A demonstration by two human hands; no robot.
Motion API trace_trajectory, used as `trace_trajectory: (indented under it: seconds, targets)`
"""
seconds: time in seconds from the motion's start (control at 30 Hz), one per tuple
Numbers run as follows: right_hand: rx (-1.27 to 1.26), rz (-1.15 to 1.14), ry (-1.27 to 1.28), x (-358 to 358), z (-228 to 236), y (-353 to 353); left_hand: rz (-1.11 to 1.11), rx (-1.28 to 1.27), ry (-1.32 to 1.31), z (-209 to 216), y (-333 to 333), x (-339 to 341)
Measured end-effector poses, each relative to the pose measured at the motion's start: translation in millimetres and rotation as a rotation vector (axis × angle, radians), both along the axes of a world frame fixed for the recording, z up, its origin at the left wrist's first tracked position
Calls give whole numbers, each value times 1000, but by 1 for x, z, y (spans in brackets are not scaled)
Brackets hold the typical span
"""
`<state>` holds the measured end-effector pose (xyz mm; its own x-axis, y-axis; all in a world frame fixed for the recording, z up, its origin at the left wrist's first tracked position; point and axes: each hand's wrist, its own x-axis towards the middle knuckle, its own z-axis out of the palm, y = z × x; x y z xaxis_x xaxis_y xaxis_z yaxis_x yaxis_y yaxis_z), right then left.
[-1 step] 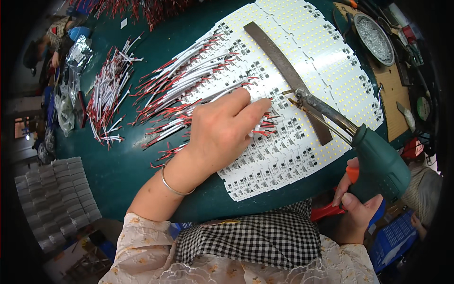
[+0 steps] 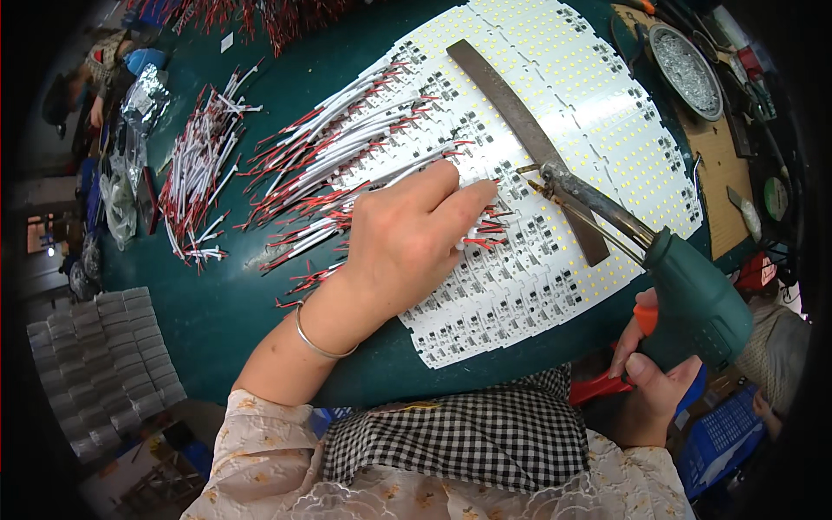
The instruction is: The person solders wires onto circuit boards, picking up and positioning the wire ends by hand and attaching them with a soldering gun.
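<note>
My right hand (image 2: 660, 386) grips a green soldering gun (image 2: 700, 303) with an orange trigger. The gun's metal tip (image 2: 539, 176) is over a white sheet of LED circuit boards (image 2: 598, 113), near my left fingertips. My left hand (image 2: 407, 234) is closed above the component rows of the sheet, thumb and forefinger pinching a thin wire whose red end barely shows at the fingertips. White-and-red wires (image 2: 325, 160) lie in bunches under and beyond this hand, their ends along the board rows. A dark metal bar (image 2: 524, 130) lies across the sheet.
A loose pile of white-and-red wires (image 2: 201, 173) lies at left on the green table (image 2: 260, 334). Stacked pale blocks (image 2: 104, 364) stand at the lower left. A round metal bowl (image 2: 685, 71) sits at the far right, beside tools. More red wires (image 2: 282, 17) lie at the far edge.
</note>
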<state>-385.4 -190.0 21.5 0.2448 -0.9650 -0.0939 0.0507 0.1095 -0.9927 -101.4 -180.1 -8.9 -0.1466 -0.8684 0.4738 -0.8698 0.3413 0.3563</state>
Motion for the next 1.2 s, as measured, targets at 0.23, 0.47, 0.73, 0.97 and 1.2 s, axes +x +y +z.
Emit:
trace_trajectory:
  seconds: [0.23, 0.47, 0.73, 0.97, 1.2]
  targets:
    - [16, 23, -1, 0, -1, 1, 24, -25, -19, -3, 1, -3]
    - [32, 28, -18, 4, 0, 1, 34, 0, 3, -4, 0, -3]
    - [158, 86, 10, 2, 0, 0, 26, -18, 24, -5, -1, -4]
    - [150, 111, 84, 4, 0, 1, 24, -47, 33, -4, -1, -6]
    - [49, 5, -43, -5, 0, -6, 19, -45, 40, -6, -1, -4]
